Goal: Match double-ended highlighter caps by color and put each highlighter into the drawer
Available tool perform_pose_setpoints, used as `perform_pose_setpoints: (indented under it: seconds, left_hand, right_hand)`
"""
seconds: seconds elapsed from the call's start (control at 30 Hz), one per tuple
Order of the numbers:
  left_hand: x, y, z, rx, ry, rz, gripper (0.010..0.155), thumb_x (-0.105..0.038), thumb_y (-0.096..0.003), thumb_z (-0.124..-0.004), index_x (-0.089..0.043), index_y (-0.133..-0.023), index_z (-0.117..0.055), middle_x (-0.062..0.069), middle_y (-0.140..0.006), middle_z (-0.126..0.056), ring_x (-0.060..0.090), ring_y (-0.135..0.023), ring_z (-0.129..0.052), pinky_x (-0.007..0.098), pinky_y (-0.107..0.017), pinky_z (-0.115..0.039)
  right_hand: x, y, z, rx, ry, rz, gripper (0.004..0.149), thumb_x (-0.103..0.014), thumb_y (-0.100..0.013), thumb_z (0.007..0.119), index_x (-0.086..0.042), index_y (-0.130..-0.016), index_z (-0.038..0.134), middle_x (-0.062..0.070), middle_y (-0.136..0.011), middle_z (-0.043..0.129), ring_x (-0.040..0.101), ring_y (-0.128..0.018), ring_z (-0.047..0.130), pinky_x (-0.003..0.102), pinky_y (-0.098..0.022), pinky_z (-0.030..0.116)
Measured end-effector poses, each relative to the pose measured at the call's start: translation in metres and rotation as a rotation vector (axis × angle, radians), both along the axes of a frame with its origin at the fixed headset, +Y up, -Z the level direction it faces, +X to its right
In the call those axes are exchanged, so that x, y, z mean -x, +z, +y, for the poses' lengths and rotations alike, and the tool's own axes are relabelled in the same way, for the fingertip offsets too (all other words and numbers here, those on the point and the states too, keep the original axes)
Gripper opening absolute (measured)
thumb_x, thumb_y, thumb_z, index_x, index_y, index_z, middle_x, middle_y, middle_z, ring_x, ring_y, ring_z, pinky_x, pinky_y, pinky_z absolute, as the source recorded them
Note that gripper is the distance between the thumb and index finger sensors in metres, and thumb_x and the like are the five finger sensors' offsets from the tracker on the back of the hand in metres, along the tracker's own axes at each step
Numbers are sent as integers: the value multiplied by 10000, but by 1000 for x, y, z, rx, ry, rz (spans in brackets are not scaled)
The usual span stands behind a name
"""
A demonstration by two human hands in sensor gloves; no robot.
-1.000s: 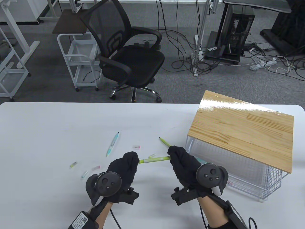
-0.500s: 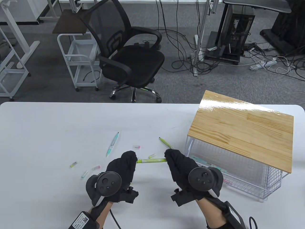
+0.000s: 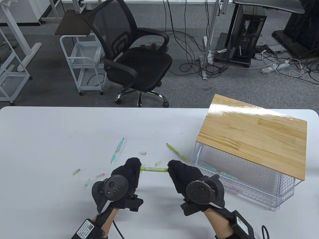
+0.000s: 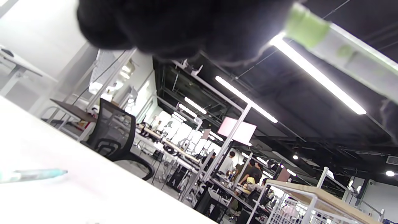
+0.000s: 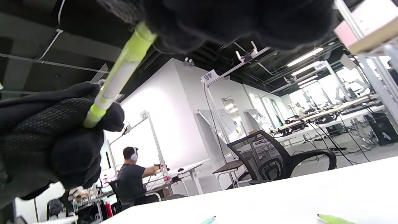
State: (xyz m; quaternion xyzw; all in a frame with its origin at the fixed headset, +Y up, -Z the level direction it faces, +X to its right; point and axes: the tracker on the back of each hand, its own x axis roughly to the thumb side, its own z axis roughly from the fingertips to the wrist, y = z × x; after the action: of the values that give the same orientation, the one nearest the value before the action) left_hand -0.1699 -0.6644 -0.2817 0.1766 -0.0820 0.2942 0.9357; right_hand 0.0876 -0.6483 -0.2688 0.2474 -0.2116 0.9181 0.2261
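Table view: left hand [image 3: 128,174] and right hand [image 3: 182,175] each pinch an end of the green highlighter [image 3: 154,169], held above the table. Risk: off-axis cap jams or slips. Farther right, drawer [image 3: 224,179] holds capped highlighters.

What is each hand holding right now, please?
Left hand: closed, pinching one end of the green highlighter.
Right hand: closed, gripping the highlighter's other end.
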Motion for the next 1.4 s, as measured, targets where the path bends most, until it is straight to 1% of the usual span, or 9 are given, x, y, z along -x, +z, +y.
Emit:
perform_pose_setpoints:
  seconds: [0.17,0.27,0.3,0.5,0.67,0.9,0.97,1.03,1.4]
  left_hand:
    - [8,-8,-4,67,53,-19,438,-466,-607,-494,-232,-919,-694,-102,-471,-932,129,-401,-946,434,-516,-826]
    - [9,-11,-4,112,49,-55,442,-466,-609,-512,-239,-946,-685,-88,-520,-947,145,-452,-955,448,-550,-814]
    - [8,-11,-4,123,42,-71,445,-466,-611,-516,-243,-962,-674,-83,-554,-951,151,-486,-958,454,-570,-806]
    - [9,-8,3,104,28,-78,553,-488,-609,-512,-259,-1111,-490,-27,-888,-885,231,-788,-905,527,-709,-712]
    - [28,-12,4,121,88,-45,564,-486,-610,-519,-268,-1127,-464,-4,-983,-838,253,-853,-876,548,-732,-686]
    - [43,-15,6,123,144,-21,566,-486,-611,-522,-273,-1131,-457,4,-1013,-816,263,-882,-859,561,-743,-670]
    - [44,-15,6,123,145,-19,568,-488,-611,-523,-273,-1132,-456,5,-1019,-811,266,-886,-857,562,-746,-668]
    - [44,-15,6,123,140,-14,565,-488,-612,-522,-274,-1132,-459,6,-1022,-810,266,-892,-853,565,-748,-664]
    - [41,-19,-4,155,73,7,569,-490,-611,-524,-278,-1134,-455,11,-1039,-799,273,-910,-845,575,-755,-654]
  right_hand:
    - [11,3,5,79,224,-8,455,-324,-671,575,-131,-1079,512,29,-778,761,120,-534,868,512,-511,812]
    - [19,8,5,29,488,-145,488,-353,-612,652,-238,-1081,585,36,-886,827,223,-688,936,572,-566,794]
    - [22,9,4,-4,538,-193,486,-361,-607,657,-257,-1078,594,32,-920,824,237,-740,926,508,-639,756]
    - [9,10,19,-80,564,-369,473,-347,-591,678,-282,-1058,643,31,-971,827,257,-817,911,603,-598,769]
    - [-34,3,38,57,663,-601,480,-346,-591,693,-280,-1064,643,39,-1007,843,259,-849,943,617,-591,801]
    - [-103,0,50,274,525,-802,473,-306,-573,751,-239,-1041,732,113,-1001,894,338,-828,981,644,-555,833]
    - [-115,1,51,296,513,-836,470,-302,-563,770,-230,-1027,768,120,-987,917,347,-813,995,581,-601,816]
    - [-126,1,51,321,505,-862,467,-300,-550,789,-231,-1012,801,116,-971,942,354,-797,1008,665,-532,844]
    - [-138,-24,15,496,584,-851,500,-307,-516,835,-253,-1013,850,134,-985,971,365,-788,1042,674,-510,862]
